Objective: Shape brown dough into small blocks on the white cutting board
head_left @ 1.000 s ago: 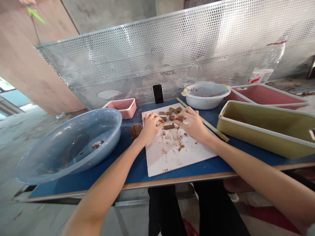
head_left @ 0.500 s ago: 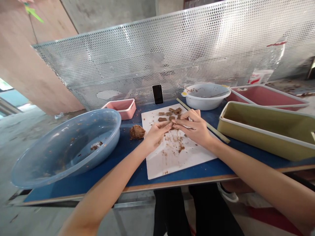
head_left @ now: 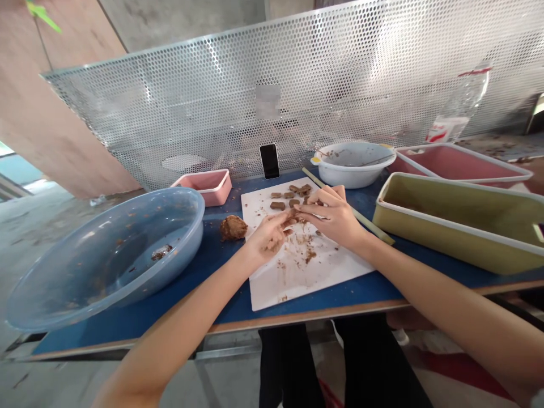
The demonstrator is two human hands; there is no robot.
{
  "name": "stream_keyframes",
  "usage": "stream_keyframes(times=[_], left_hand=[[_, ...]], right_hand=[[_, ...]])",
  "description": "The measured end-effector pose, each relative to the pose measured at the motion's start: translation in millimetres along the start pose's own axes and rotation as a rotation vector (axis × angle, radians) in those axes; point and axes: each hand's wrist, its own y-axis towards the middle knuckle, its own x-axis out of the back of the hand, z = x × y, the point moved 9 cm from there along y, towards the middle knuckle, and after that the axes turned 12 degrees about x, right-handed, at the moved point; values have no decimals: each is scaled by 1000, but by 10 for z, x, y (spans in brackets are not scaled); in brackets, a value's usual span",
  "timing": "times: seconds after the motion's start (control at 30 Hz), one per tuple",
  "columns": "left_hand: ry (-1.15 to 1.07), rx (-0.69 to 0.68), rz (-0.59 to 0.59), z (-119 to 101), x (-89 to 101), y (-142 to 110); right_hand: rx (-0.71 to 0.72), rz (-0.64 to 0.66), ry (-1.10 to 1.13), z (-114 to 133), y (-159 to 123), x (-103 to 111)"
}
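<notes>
My left hand [head_left: 270, 237] is above the white board [head_left: 272, 289], palm turned partly up and fingers curled, with brown smears on them. My right hand [head_left: 332, 214] meets it from the right, thumb and fingers pinched together at the left fingertips. Whatever lies between the fingertips is too small and covered to make out. Just beyond the hands, short brown clay-like pieces [head_left: 277, 205] lie on the board, with more in a small pile [head_left: 300, 188]. Brown crumbs and smears [head_left: 310, 256] mark the board nearer me. A rough brown lump [head_left: 233, 228] sits left of the board.
A large blue basin [head_left: 170, 272] stands left, a small pink tub [head_left: 219, 192] behind it. A phone [head_left: 270, 161] leans on the perforated metal screen [head_left: 204, 102]. Right are a thin stick [head_left: 369, 224], white basin [head_left: 355, 177], olive trough [head_left: 450, 226], pink tray [head_left: 480, 161] and plastic bottle [head_left: 457, 107].
My hands were apart over the pieces and have come together at the fingertips. Since then my left hand has turned its palm further up. The view has shifted slightly.
</notes>
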Motion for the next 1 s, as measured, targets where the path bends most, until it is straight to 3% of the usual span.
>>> stream_keyframes(times=[0.33, 0.5, 0.63, 1.0], left_hand=[[122, -29, 66, -109, -107, -77], [-33, -13, -24, -26, -43, -43], [-119, -14, -3, -6, -99, -71], [-223, -10, -30, 0, -38, -58]], right_hand=[[25, -9, -12, -36, -21, 19], [86, -1, -9, 71, 9, 23], [209, 30, 12, 197, 27, 2], [209, 65, -63, 201, 34, -29]])
